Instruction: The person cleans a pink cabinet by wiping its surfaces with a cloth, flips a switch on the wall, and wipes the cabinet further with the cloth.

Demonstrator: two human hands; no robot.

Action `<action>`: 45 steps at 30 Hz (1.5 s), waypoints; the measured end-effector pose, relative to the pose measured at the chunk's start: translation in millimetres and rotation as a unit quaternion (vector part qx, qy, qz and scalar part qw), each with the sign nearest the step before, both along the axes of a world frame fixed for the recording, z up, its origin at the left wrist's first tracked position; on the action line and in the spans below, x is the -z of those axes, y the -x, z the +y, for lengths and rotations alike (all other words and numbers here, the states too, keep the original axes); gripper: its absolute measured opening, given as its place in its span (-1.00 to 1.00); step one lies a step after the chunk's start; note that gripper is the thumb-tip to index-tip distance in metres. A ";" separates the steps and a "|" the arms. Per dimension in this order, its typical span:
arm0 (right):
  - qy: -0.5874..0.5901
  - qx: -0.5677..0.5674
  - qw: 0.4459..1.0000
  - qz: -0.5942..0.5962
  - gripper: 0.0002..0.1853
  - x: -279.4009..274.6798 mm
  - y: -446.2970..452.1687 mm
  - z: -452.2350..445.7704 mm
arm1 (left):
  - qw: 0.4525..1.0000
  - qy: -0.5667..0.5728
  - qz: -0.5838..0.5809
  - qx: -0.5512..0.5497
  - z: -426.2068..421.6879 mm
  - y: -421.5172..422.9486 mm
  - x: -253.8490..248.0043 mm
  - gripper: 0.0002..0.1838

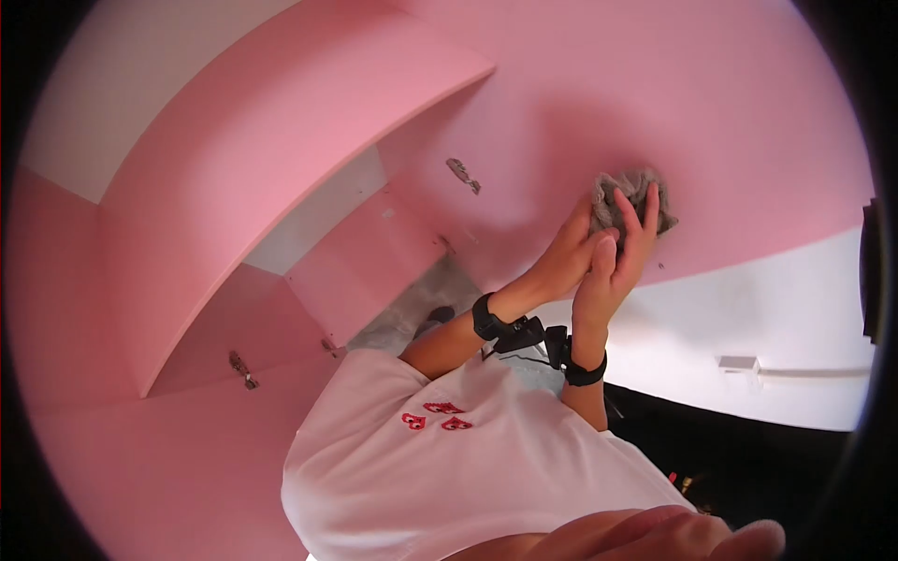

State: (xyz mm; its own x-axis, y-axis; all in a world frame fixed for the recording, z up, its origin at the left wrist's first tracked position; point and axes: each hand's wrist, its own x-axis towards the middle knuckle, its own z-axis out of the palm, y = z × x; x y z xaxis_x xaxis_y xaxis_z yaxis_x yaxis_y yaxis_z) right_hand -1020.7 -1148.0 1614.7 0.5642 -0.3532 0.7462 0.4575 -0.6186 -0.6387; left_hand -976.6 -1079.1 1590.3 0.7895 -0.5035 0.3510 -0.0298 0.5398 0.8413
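A crumpled grey cloth (666, 224) lies against the broad pink panel (748, 159) at the upper right. My right hand (619, 257) is on it, with two fingers stretched over the bunched fabric. My left hand (564, 257) grips the cloth's left side, its fingers partly hidden behind the cloth and my right hand. The two hands touch or nearly touch. Each wrist wears a black strap with a small black device.
Metal hinges (463, 175) (243, 369) are fixed to the pink panels. A curved-looking pink board (309, 122) spans the left. Grey floor (407, 304) and a dark shoe (435, 320) show below. At right are a white surface (730, 327) and a dark object (871, 271).
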 end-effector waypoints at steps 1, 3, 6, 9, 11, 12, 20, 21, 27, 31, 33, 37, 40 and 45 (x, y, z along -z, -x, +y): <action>0.022 -0.010 0.999 0.023 -0.52 -0.9 -12.1 8.6 | 1.000 0.000 0.002 -0.004 9.3 -12.2 2.0 -0.44; 0.037 -0.018 0.998 0.054 -0.50 3.0 -36.6 19.1 | 0.999 -0.001 0.010 -0.032 21.6 -36.6 4.6 -0.44; 0.065 -0.035 0.997 0.039 -0.52 6.3 -79.9 36.8 | 0.994 -0.036 0.027 -0.104 49.2 -68.9 0.9 -0.50; 0.035 -0.139 0.985 0.097 -0.60 1.7 -118.4 49.6 | 0.982 -0.066 0.066 -0.167 71.8 -95.3 0.0 -0.44; 0.005 -0.168 0.979 0.119 -0.62 1.9 -146.2 55.4 | 0.979 -0.051 0.086 -0.178 78.0 -110.3 5.3 -0.44; -0.023 -0.203 0.969 0.140 -0.63 2.5 -152.4 59.9 | 0.974 -0.034 0.108 -0.197 79.3 -116.6 10.8 -0.43; -0.051 -0.166 0.979 0.106 -0.64 1.8 -126.7 45.3 | 0.954 -0.127 -0.039 -0.270 57.8 -106.7 21.7 -0.47; -0.033 -0.163 0.980 0.106 -0.60 -1.4 -121.9 43.8 | 0.966 -0.098 -0.005 -0.240 55.6 -103.7 19.8 -0.47; -0.020 -0.076 0.995 0.063 -0.51 -17.7 -68.8 24.9 | 0.920 -0.162 -0.272 -0.230 35.9 -87.8 6.7 -0.51; -0.061 0.020 0.998 -0.006 -0.51 -8.1 -4.6 -17.8 | 0.920 -0.200 -0.291 -0.171 -8.7 -23.0 -12.0 -0.43; -0.081 0.072 0.994 -0.025 -0.50 -0.4 25.2 -31.4 | 0.921 -0.202 -0.304 -0.136 -33.6 2.7 -18.1 -0.42; -0.109 0.155 0.982 -0.013 -0.49 -2.1 84.1 -56.5 | 0.927 -0.209 -0.306 -0.053 -70.5 52.5 -17.9 -0.40; -0.138 0.183 0.972 -0.054 -0.57 -7.2 125.8 -69.3 | 0.946 -0.228 -0.220 0.061 -80.4 89.7 -29.1 -0.36; -0.311 0.195 0.904 -0.218 -0.56 12.8 162.9 -86.5 | 0.937 -0.130 -0.317 0.063 -86.0 128.3 -38.0 -0.29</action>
State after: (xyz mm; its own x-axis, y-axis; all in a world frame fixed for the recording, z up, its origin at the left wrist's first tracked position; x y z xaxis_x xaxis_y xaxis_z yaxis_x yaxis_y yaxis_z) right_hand -1183.6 -1234.5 1601.8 0.0073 -0.8897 0.4565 0.5742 -0.3700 -0.7303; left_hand -1104.8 -1165.1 1628.3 0.3929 -0.7125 0.5813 -0.5179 0.3509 0.7802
